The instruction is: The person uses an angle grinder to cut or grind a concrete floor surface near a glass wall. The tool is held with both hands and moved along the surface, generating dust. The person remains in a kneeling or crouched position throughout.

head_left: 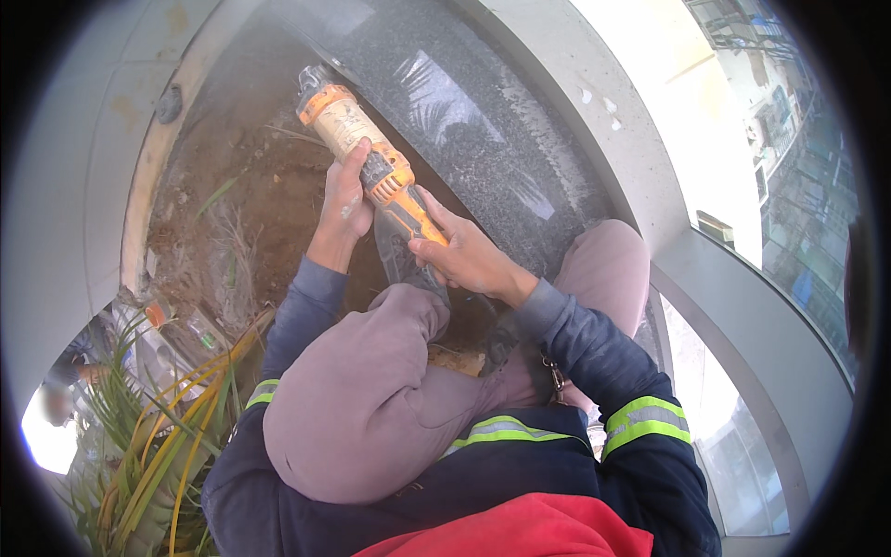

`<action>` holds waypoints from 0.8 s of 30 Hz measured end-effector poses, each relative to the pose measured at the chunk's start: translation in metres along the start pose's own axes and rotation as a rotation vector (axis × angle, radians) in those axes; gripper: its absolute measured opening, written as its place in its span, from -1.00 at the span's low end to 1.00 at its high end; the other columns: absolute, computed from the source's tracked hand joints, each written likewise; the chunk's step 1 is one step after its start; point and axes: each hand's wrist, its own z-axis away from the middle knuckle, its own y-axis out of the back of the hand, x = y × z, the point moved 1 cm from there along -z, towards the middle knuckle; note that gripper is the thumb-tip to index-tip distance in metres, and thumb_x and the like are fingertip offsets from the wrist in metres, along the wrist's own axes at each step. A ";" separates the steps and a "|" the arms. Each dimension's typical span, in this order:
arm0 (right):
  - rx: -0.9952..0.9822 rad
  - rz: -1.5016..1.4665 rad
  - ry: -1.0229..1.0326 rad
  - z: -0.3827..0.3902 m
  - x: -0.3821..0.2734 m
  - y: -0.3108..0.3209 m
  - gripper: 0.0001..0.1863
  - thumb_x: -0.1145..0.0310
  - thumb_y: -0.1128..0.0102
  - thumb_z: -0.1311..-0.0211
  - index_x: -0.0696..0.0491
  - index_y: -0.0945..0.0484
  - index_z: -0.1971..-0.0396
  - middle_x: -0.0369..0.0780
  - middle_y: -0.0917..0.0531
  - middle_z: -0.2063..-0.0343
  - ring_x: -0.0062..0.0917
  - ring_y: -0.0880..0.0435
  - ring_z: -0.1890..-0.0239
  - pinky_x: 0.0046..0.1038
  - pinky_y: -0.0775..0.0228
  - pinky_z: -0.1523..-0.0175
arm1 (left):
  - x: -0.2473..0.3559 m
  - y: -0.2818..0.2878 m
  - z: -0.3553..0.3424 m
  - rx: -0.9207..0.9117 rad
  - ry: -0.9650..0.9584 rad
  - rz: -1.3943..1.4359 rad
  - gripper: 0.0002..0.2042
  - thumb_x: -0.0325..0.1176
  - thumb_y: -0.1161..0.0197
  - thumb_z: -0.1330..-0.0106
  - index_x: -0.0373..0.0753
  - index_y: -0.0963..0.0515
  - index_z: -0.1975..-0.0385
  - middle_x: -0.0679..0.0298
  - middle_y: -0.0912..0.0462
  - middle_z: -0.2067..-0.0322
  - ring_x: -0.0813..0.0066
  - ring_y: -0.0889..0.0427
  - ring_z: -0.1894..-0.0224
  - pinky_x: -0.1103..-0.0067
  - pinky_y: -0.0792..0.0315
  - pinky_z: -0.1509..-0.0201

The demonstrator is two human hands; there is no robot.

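Note:
I hold a dusty orange, cream and black power tool, like a grinder, angled up-left, with its metal head beside the long edge of a dark speckled stone slab; whether they touch I cannot tell. My left hand is closed round the tool's middle body. Lower and to the right, my right hand grips its orange and black rear handle. Dust hazes the slab and the brown soil under the tool. My bent knees, in pinkish-grey trousers, are below and beside my hands.
Pale curved walls frame the left and right. Green and yellow long-leaved plants are at the lower left, near some debris. A blurred person is at the far left edge. Glass panes and a bright opening lie on the right.

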 end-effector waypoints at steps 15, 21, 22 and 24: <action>0.037 0.052 0.028 -0.024 -0.012 0.001 -0.08 0.29 -0.17 -0.45 0.00 0.20 -0.64 -0.29 -0.59 0.43 -0.72 -0.49 0.63 -0.60 -0.37 0.52 | 0.006 0.016 -0.032 -0.018 0.012 0.012 -0.57 -0.09 -0.16 -0.55 -0.39 -0.44 -0.10 0.09 -0.66 0.10 0.30 -0.72 0.08 0.31 -0.63 -0.07; 0.046 0.049 -0.005 -0.011 -0.008 -0.001 -0.08 0.30 -0.17 -0.47 0.02 0.21 -0.63 -0.30 -0.59 0.41 -0.74 -0.49 0.59 -0.61 -0.36 0.51 | 0.007 0.001 -0.013 0.011 0.012 0.017 -0.58 -0.11 -0.17 -0.54 -0.38 -0.44 -0.11 0.10 -0.66 0.10 0.31 -0.72 0.09 0.33 -0.64 -0.05; 0.040 0.045 -0.011 -0.005 -0.006 0.000 -0.08 0.31 -0.17 -0.47 0.03 0.21 -0.63 -0.30 -0.59 0.41 -0.74 -0.48 0.58 -0.61 -0.36 0.50 | 0.005 -0.001 -0.008 -0.002 0.003 0.019 -0.58 -0.11 -0.17 -0.54 -0.38 -0.43 -0.11 0.10 -0.66 0.10 0.32 -0.72 0.09 0.33 -0.64 -0.05; 0.031 0.038 -0.012 0.006 -0.005 -0.003 -0.08 0.31 -0.17 -0.48 0.02 0.21 -0.63 -0.31 -0.59 0.40 -0.75 -0.48 0.58 -0.62 -0.36 0.50 | 0.001 -0.003 0.002 0.002 0.006 0.019 -0.58 -0.12 -0.18 -0.54 -0.38 -0.43 -0.12 0.11 -0.66 0.10 0.33 -0.72 0.08 0.33 -0.65 -0.05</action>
